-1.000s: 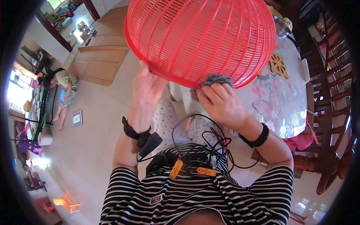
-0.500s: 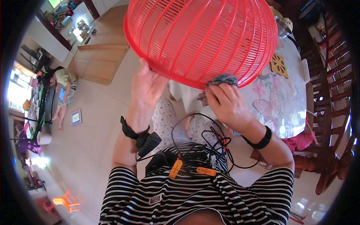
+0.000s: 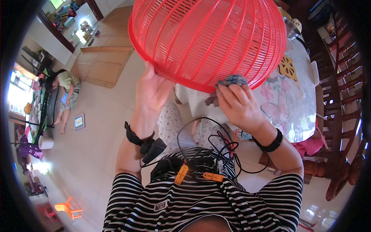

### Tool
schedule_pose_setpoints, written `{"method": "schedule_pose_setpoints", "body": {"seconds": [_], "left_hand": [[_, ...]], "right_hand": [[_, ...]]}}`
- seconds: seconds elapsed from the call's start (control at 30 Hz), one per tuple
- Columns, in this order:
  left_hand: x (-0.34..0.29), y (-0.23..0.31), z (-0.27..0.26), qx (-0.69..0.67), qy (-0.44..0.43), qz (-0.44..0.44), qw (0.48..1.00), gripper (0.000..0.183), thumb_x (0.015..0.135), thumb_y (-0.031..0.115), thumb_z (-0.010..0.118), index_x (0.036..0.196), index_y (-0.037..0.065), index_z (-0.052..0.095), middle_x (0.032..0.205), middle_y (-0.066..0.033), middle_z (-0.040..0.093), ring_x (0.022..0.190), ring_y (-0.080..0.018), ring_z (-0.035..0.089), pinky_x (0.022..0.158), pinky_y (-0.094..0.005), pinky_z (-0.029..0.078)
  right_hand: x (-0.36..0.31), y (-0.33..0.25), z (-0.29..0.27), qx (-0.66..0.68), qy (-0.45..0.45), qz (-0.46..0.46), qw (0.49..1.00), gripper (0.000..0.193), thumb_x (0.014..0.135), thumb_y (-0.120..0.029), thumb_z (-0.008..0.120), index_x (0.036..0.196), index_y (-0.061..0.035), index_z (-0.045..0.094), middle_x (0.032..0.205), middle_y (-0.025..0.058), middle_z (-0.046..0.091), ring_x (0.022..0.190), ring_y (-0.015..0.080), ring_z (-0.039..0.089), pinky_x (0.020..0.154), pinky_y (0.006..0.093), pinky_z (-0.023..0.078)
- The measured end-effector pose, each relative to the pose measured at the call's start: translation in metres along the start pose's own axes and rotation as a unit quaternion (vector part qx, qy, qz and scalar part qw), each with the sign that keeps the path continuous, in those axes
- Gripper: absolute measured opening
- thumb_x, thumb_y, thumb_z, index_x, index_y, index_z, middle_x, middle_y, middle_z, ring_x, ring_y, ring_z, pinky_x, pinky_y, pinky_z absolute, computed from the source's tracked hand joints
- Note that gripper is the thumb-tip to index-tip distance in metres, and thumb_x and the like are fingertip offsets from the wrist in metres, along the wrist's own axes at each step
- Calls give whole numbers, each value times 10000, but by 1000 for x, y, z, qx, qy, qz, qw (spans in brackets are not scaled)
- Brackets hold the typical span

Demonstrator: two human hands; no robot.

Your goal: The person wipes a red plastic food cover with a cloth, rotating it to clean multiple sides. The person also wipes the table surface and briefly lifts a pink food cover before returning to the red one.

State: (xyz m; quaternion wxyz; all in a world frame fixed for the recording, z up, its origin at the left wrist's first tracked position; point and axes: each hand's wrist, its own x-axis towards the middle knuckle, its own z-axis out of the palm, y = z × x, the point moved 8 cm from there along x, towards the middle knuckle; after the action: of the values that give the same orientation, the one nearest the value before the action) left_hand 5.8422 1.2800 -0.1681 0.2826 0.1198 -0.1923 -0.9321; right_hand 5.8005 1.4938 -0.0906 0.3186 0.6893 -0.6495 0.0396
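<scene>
A large red plastic food cover (image 3: pixel 201 42), dome-shaped with slatted ribs, is held up in front of me. My left hand (image 3: pixel 153 86) grips its near rim at the left, thumb outside and the fingers partly hidden behind the edge. Bunched in my right hand (image 3: pixel 240 101) is a grey-blue cleaning rag (image 3: pixel 232 80), pressed against the lower ribs and rim at the right. A brownish end of the rag hangs down beside my fingers. Both my wrists wear black straps.
To the right is a table (image 3: pixel 297 123) with a butterfly-patterned cloth, a yellow trivet (image 3: pixel 287 68) and a metal bowl (image 3: pixel 290 29). Black cables (image 3: pixel 232 149) hang at my lap. Flattened cardboard (image 3: pixel 101 65) lies on the floor; a person (image 3: pixel 66 87) sits far left.
My right hand and the rag have shifted slightly right along the rim. The cover's ribs have moved a little, as if it turned. My left hand stays at the rim.
</scene>
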Motion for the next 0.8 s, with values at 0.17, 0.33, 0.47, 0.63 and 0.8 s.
{"method": "schedule_pose_setpoints", "body": {"seconds": [0.17, 0.33, 0.47, 0.63, 0.8], "left_hand": [[0, -3, 9, 4, -5, 16, 1000, 479, 1068, 385, 441, 1398, 40, 476, 1441, -145, 526, 1341, -320, 481, 1167, -537, 352], [5, -3, -1, 45, -17, 11, 999, 479, 1064, 391, 451, 1406, 56, 479, 1449, -142, 525, 1352, -318, 474, 1167, -531, 346], [11, 13, -11, 68, -31, -3, 997, 451, 1072, 367, 434, 1404, 67, 489, 1456, -127, 526, 1362, -315, 467, 1175, -531, 335], [17, 46, -24, 59, 60, 33, 996, 429, 1084, 349, 407, 1390, 65, 502, 1437, -114, 547, 1340, -294, 495, 1166, -519, 363], [44, 71, -62, 96, 56, 93, 990, 451, 1092, 381, 380, 1406, 75, 486, 1430, -124, 551, 1329, -270, 508, 1152, -515, 389]], "right_hand": [[-4, 7, -9, 27, 49, 38, 998, 321, 778, -87, 687, 1090, -15, 715, 1202, 100, 632, 1056, 252, 581, 896, 359, 512], [23, -14, 0, 58, 36, -11, 998, 397, 774, -148, 634, 1142, -9, 692, 1176, 100, 634, 1035, 234, 581, 859, 352, 508], [16, -14, 16, 46, -7, -27, 999, 408, 780, -148, 616, 1161, -12, 672, 1128, 87, 615, 1012, 226, 571, 853, 362, 500], [-19, 27, 26, 82, -62, 95, 990, 342, 781, -99, 618, 1110, -26, 673, 1070, 85, 589, 1010, 269, 579, 847, 393, 503], [-49, 69, 48, 96, -74, 221, 968, 209, 755, -98, 611, 956, -47, 639, 1042, 111, 577, 1025, 312, 572, 859, 421, 503]]}}
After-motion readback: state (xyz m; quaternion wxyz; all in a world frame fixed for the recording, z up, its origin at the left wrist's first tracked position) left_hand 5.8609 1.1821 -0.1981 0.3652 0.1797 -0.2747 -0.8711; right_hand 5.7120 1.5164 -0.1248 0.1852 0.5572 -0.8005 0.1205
